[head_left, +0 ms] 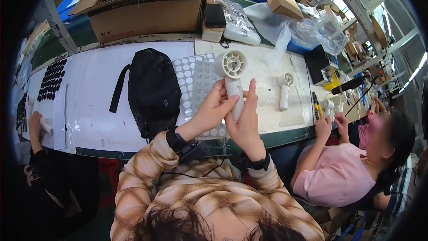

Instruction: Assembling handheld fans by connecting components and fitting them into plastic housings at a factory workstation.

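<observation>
A white handheld fan (pixel 233 80) is held upright above the tabletop (pixel 93 107), just right of the black mesh bag (pixel 154 90). Its handle is clasped by the left hand (pixel 209 111) and right hand (pixel 243 123), both grips closed around it.

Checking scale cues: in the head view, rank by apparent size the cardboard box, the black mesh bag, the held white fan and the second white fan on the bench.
Cardboard box
Black mesh bag
Held white fan, though nearer the camera
Second white fan

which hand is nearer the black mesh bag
Left. The left hand grips the white handheld fan just right of the black mesh bag; the right hand holds the fan's far side.
</observation>
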The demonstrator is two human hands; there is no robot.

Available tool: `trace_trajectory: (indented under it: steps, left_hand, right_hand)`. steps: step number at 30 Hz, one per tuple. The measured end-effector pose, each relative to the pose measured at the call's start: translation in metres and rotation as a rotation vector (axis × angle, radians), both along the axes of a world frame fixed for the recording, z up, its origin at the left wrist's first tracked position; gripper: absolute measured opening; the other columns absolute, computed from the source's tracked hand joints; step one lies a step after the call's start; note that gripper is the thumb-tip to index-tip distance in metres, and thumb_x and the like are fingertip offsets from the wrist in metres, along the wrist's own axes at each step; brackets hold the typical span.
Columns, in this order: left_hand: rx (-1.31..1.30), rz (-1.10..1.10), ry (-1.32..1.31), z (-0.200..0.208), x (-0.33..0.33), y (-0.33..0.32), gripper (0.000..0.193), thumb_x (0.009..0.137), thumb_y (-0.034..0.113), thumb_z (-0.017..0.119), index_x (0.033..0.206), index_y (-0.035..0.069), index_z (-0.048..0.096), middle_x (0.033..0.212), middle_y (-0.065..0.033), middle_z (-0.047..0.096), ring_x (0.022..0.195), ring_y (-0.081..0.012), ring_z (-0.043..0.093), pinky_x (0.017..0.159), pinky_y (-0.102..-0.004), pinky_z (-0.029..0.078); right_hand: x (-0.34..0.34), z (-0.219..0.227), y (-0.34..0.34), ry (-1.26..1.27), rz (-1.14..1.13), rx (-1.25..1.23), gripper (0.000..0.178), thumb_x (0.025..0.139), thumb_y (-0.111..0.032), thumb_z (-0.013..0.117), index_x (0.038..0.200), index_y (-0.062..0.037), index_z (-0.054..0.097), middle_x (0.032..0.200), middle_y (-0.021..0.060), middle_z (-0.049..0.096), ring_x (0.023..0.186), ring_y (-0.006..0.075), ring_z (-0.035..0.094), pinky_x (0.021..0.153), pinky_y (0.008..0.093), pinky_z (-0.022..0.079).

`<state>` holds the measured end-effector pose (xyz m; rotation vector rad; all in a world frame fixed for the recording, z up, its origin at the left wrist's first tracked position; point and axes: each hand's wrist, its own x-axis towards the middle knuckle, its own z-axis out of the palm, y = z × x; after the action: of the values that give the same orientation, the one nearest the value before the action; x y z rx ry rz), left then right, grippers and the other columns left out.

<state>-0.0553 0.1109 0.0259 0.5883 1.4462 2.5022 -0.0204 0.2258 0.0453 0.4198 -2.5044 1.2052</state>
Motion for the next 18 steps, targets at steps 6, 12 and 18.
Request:
trace_trajectory:
  steps: [6,12,18]
  left_hand:
    - [0.096,0.101,-0.111,-0.008,-0.003,-0.017,0.039,0.095,0.013,0.041,0.129,0.001,0.029,0.112,-0.0101,0.052,0.096,-0.0149,0.055,0.084,-0.0287,0.047]
    - [0.14,0.171,-0.172,-0.019,-0.013,-0.035,0.029,0.096,0.017,0.036,0.121,0.002,0.035,0.096,-0.0073,0.052,0.071,-0.0123,0.055,0.069,-0.0282,0.049]
    - [0.039,0.238,-0.134,-0.016,-0.011,-0.046,0.03,0.096,0.018,0.035,0.122,0.002,0.034,0.092,-0.0059,0.051,0.067,-0.01,0.051,0.064,-0.0252,0.046]
  right_hand:
    - [0.003,0.008,0.0,-0.014,0.215,0.164,0.082,0.075,-0.003,0.063,0.141,-0.001,0.015,0.122,0.0169,0.043,0.089,0.0225,0.056,0.069,0.0286,0.047]
    - [-0.049,-0.016,0.117,-0.03,-0.231,0.08,0.057,0.08,-0.012,0.062,0.132,-0.0053,0.04,0.12,0.0094,0.048,0.093,0.0165,0.054,0.068,0.0261,0.047]
    - [-0.092,-0.085,0.252,-0.059,-0.657,0.586,0.071,0.072,-0.032,0.071,0.127,0.0037,0.042,0.114,0.0193,0.051,0.102,0.029,0.053,0.077,0.0358,0.048]
